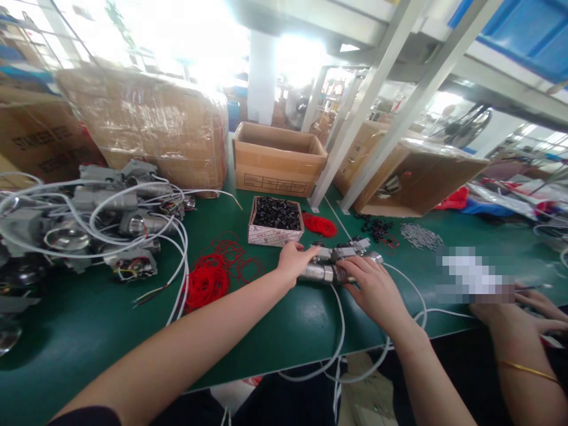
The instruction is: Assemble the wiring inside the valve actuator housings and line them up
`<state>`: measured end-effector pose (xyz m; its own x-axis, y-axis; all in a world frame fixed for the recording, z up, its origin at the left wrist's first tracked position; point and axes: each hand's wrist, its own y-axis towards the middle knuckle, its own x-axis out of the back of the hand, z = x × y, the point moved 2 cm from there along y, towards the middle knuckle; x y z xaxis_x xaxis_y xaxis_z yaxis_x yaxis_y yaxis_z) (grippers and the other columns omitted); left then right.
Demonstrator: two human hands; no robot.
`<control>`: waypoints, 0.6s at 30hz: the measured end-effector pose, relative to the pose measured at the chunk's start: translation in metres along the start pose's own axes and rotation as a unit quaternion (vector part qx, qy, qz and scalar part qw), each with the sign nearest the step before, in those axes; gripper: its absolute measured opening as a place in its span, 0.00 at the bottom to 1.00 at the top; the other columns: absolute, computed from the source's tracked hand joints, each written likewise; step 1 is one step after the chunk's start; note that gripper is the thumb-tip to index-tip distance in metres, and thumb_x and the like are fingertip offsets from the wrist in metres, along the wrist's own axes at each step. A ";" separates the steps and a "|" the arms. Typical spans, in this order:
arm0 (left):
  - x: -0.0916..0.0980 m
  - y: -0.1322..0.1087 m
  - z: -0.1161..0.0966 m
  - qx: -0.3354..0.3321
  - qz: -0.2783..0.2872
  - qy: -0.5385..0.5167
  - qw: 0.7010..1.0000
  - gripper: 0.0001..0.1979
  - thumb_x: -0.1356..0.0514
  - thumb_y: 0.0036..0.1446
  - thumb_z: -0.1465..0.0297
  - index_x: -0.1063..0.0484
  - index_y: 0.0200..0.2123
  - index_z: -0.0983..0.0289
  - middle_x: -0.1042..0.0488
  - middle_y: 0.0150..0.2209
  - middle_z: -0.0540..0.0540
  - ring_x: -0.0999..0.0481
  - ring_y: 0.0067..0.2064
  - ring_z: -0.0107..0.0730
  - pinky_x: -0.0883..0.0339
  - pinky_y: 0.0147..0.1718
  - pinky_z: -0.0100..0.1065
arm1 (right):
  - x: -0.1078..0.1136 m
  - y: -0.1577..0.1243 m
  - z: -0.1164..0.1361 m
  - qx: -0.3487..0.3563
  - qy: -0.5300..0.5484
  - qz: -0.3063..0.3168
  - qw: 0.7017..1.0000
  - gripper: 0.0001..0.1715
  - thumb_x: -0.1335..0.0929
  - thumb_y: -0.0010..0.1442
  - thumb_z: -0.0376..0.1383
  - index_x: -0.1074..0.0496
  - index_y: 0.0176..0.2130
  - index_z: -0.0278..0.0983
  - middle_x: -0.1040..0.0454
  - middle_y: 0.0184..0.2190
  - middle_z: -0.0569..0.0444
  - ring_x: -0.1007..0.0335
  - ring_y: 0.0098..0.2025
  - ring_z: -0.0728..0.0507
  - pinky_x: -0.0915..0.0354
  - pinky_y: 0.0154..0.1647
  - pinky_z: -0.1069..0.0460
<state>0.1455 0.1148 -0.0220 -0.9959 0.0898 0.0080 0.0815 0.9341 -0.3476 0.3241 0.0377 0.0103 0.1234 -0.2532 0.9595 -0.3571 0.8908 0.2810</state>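
On the green worktable (261, 331) in front of me lies a silver metal cylinder unit (316, 273) with a grey housing along its far side and a white cable (342, 325) hanging off the table edge. My left hand (293, 261) is closed around its left end, thumb stretched along the top. Over the right part curls my right hand (371, 285), its fingers on the darker metal section. Their grip hides some of the unit. Just beyond it stands a small open box (268, 236) filled with small black parts (278, 213).
Tangled red rings (208, 283) and a pile of grey metal units with white cables (110, 201) lie left. Farther back are an open carton (279, 168) and shelf posts (350, 112). Grey small parts (420, 235) lie right, near a co-worker's hands (492, 310).
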 end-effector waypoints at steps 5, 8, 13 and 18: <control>0.015 -0.010 0.001 -0.065 -0.007 0.097 0.993 0.16 0.36 0.66 0.66 0.29 0.55 0.65 0.27 0.56 0.60 0.23 0.52 0.45 0.25 0.50 0.50 | 0.007 0.005 0.006 -0.005 0.026 -0.044 0.999 0.19 0.35 0.58 0.25 0.25 0.48 0.35 0.22 0.45 0.44 0.24 0.46 0.35 0.27 0.46 0.43; 0.040 -0.037 0.001 -0.132 0.015 0.139 0.981 0.11 0.35 0.63 0.71 0.26 0.49 0.66 0.26 0.53 0.58 0.23 0.50 0.43 0.25 0.49 0.47 | 0.007 0.025 0.024 -0.013 0.039 -0.080 0.996 0.15 0.36 0.65 0.29 0.28 0.51 0.34 0.24 0.44 0.45 0.24 0.43 0.38 0.27 0.44 0.47; 0.086 -0.088 -0.004 -0.233 0.055 0.188 0.952 0.08 0.34 0.53 0.82 0.23 0.33 0.64 0.22 0.36 0.52 0.21 0.39 0.36 0.28 0.34 0.32 | -0.010 0.082 0.073 0.021 0.037 -0.078 0.996 0.15 0.36 0.67 0.30 0.28 0.52 0.36 0.25 0.43 0.47 0.25 0.42 0.40 0.30 0.42 0.50; 0.153 -0.103 -0.025 -0.326 -0.031 0.239 0.914 0.08 0.37 0.56 0.81 0.25 0.32 0.62 0.21 0.34 0.51 0.22 0.39 0.35 0.28 0.40 0.33 | -0.025 0.128 0.098 0.042 0.003 -0.074 0.996 0.10 0.36 0.67 0.30 0.26 0.37 0.36 0.27 0.37 0.47 0.28 0.36 0.39 0.38 0.31 0.50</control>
<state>-0.0139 0.0407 0.0387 -0.8819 0.0244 0.4708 0.1860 0.9356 0.3000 0.1851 0.1209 0.0242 0.1858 -0.3763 0.9077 -0.4108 0.8094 0.4196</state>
